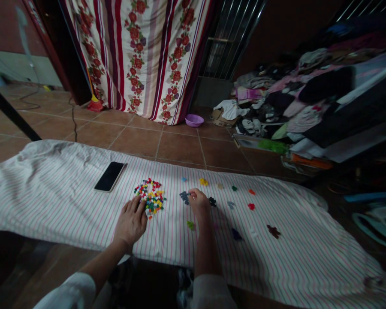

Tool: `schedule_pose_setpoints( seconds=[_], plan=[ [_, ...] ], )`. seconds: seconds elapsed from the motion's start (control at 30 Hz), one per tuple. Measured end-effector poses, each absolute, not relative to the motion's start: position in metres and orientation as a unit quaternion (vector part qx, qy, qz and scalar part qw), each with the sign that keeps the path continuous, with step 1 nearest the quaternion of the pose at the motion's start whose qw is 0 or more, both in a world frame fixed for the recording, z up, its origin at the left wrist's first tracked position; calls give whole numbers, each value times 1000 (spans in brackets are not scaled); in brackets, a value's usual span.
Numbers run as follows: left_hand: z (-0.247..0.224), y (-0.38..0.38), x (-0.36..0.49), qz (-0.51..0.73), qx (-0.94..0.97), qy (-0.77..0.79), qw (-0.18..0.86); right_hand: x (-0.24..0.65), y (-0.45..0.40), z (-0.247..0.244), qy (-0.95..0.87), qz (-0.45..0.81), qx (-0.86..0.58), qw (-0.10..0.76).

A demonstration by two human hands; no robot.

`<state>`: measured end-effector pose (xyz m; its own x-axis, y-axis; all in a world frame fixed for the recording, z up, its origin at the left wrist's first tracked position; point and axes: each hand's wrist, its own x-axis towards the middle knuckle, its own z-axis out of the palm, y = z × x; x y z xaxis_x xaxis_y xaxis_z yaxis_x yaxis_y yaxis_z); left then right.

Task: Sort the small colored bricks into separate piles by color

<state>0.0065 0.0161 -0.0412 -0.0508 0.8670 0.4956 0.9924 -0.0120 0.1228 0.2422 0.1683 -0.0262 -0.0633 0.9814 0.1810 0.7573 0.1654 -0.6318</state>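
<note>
A mixed pile of small coloured pieces, perhaps beads or little blocks, lies on the striped cloth. My left hand rests palm down at the pile's lower left edge, fingers stretched over the nearest pieces. To the right, my right hand is at a group of dark grey pieces, thumb and fingertips pinched together. Whatever is between those fingertips is too small to make out. Just beyond that hand sit black pieces, and lime green pieces lie on its near side.
Further right are small single-colour groups: yellow, red, navy and brown pieces among them. A phone lies left of the pile. Beyond are a floral curtain, a purple basin and heaped clothes.
</note>
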Motion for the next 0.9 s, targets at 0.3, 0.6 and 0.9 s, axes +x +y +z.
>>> schedule_pose_setpoints(
  seconds=[0.3,0.6,0.9],
  plan=[
    [-38,15,8,-216,-675,-691,143,242,165,-23,-712,180,-620,276],
    [-37,16,9,-219,-674,-692,136,241,166,-27,-722,177,-610,275],
    [-38,15,8,-208,-674,-695,140,241,165,-26,-721,180,-610,276]
  ],
)
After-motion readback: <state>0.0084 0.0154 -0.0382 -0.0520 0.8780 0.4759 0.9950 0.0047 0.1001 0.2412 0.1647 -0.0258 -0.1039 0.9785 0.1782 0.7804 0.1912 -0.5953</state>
